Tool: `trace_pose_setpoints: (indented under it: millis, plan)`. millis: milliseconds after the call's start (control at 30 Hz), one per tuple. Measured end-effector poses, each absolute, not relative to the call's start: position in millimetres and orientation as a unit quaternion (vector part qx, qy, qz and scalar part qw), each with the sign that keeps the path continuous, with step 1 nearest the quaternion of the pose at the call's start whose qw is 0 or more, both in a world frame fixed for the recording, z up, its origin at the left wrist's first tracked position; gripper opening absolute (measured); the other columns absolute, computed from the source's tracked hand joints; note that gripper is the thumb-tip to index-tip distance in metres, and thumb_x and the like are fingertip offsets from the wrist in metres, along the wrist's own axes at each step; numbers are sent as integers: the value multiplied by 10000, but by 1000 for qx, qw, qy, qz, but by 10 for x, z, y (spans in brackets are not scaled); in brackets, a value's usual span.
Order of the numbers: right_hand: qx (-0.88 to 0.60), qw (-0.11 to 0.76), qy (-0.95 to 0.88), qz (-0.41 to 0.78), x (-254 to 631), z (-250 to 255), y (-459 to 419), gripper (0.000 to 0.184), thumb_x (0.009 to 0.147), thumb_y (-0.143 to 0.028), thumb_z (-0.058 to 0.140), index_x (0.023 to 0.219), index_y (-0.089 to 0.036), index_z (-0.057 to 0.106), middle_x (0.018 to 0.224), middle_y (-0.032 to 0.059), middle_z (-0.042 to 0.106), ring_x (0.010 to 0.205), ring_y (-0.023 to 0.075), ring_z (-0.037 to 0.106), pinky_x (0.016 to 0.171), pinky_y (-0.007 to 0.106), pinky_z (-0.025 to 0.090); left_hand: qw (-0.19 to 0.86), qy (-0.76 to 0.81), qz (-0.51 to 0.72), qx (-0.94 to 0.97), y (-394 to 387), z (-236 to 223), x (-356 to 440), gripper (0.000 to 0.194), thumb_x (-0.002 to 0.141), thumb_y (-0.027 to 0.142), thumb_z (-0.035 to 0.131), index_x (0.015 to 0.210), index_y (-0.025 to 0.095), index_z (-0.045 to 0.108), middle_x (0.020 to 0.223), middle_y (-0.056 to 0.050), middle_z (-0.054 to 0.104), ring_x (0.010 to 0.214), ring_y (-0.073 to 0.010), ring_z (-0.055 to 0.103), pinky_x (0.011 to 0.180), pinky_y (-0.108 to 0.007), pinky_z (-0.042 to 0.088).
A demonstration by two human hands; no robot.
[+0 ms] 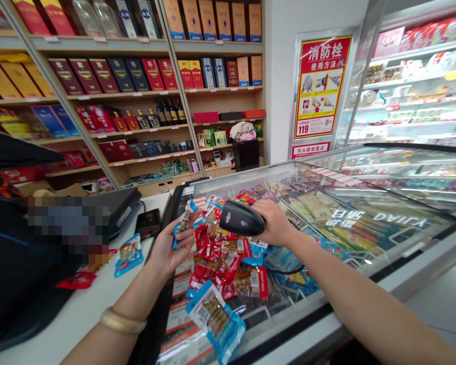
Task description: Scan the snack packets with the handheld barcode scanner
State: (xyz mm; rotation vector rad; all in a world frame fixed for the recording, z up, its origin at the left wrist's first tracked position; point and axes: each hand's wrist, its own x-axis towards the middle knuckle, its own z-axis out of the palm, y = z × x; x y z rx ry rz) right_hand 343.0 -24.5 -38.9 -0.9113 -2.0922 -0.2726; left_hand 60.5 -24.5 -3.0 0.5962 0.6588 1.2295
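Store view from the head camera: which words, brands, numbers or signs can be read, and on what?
"消防栓": red wall poster with yellow border.
"使用方法": same poster.
"119": same poster, near the bottom.
"灭火器放置点": red-and-white sign beneath it.
"DAILY", seemingly, the rest unclear: clear glass freezer top.
Too small or blurred: black handheld scanner, blue plastic packets, red plastic packets, cardboard shelf boxes.

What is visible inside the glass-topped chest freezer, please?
Colourful flat packets show through the clear glass lid; whatever lies directly beneath the heaped red and blue plastic snack packets is hidden.
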Motion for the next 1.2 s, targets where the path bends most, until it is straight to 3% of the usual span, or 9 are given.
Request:
trace_pose_setpoints:
  millis: [100,167,300,400,567,733,867,967,1200]
  plan:
    - [-388,420,-812,-116,3528,-392,-184,308,776,-413,689,985,-188,668,883,107,703,826,256,611,751,355,434,661,348,545,381,-215,-89,654,495,832,118,567,1323,167,609,1212,-127,703,622,-89,629,537,-187,534]
    - [-408,424,-799,-125,3591,-401,-137,319,767,-393,696,1007,-184,674,906,114,709,832,263,615,756,362,443,610,369,528,462,-175,-153,711,623,798,173,632,1415,205,549,1282,-104,675,841,-158,689,723,-254,577]
    - [-435,430,-779,-142,3662,-431,-74,331,752,-390,715,1009,-183,690,880,109,717,819,271,627,737,364,447,390,431,471,664,-48,-304,811,769,833,337,629,1551,226,376,1440,-115,566,1245,-273,573,1023,-393,483]
    - [-443,421,-779,-142,3682,-448,-61,352,762,-408,724,1031,-183,696,905,114,729,845,275,641,744,365,453,153,470,375,784,30,-407,803,707,889,438,552,1532,178,416,1442,-171,542,1364,-335,446,1150,-506,328]
    - [-452,396,-787,-140,3708,-448,-66,370,765,-399,731,1056,-173,699,945,128,732,868,282,645,751,370,458,36,504,295,811,75,-501,699,578,956,492,417,1487,275,489,1475,-153,481,1365,-344,430,1117,-562,334]
    - [-454,398,-785,-142,3709,-427,-80,332,770,-402,734,1021,-186,709,853,100,726,801,267,639,714,356,446,-17,565,317,762,94,-360,565,604,914,425,483,1462,174,502,1444,-195,478,1339,-346,458,1124,-488,361]
    - [-453,403,-781,-149,3713,-441,-68,312,765,-389,726,1000,-184,710,826,93,719,776,259,633,691,347,438,-103,722,234,643,78,-147,247,681,857,422,540,1473,144,457,1464,-278,422,1299,-467,466,1031,-609,396]
    - [-452,407,-778,-156,3724,-477,-44,310,752,-374,715,998,-184,708,874,104,729,812,270,643,727,362,461,-68,820,146,549,98,-67,-91,738,801,506,584,1430,131,485,1448,-331,407,1267,-543,478,940,-639,433]
    - [-455,411,-775,-152,3730,-537,-8,319,727,-385,720,975,-184,707,904,114,742,840,281,665,755,377,490,9,839,54,541,261,-170,-426,674,702,402,641,1316,139,554,1303,-288,587,1102,-413,650,863,-481,515]
